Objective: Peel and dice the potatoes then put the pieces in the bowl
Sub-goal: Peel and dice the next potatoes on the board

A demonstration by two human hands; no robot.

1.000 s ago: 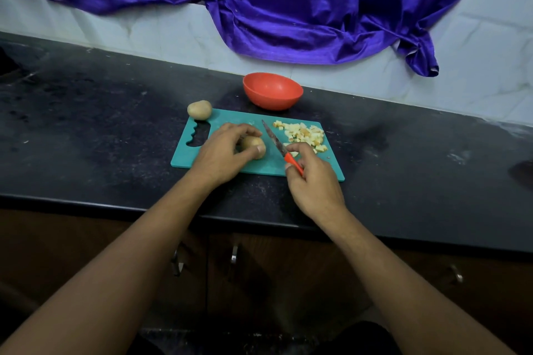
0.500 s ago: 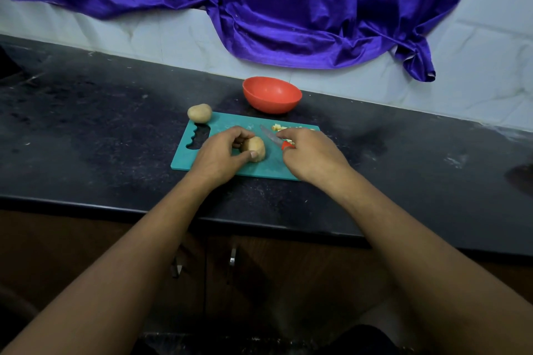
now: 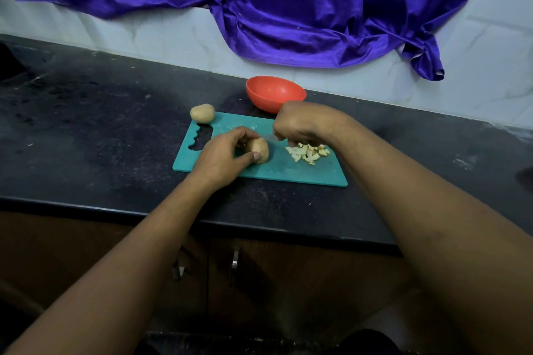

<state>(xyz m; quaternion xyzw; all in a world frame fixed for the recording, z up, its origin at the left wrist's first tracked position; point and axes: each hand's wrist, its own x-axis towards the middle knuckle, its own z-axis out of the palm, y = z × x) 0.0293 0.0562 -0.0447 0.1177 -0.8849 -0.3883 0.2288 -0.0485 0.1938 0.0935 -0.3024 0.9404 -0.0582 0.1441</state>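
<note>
A teal cutting board (image 3: 277, 170) lies on the black counter. My left hand (image 3: 222, 158) pinches a potato (image 3: 259, 150) on the board between thumb and fingers. My right hand (image 3: 300, 122) grips the knife, with only a bit of the blade (image 3: 268, 138) showing beside the potato; the handle is hidden in the fist. A heap of diced potato pieces (image 3: 308, 153) sits on the board under my right wrist. A whole potato (image 3: 202, 113) rests at the board's far left corner. The orange bowl (image 3: 274, 93) stands behind the board; nothing shows inside it.
The black counter (image 3: 101, 130) runs left and right, its front edge just below the board. A purple cloth (image 3: 288, 8) hangs on the tiled wall behind. Cabinet doors with metal handles (image 3: 235, 261) are under the counter.
My right hand has lifted with the knife from the near edge to the far side of the board. The diced heap, covered half a second ago, shows again. My left hand stays on the potato.
</note>
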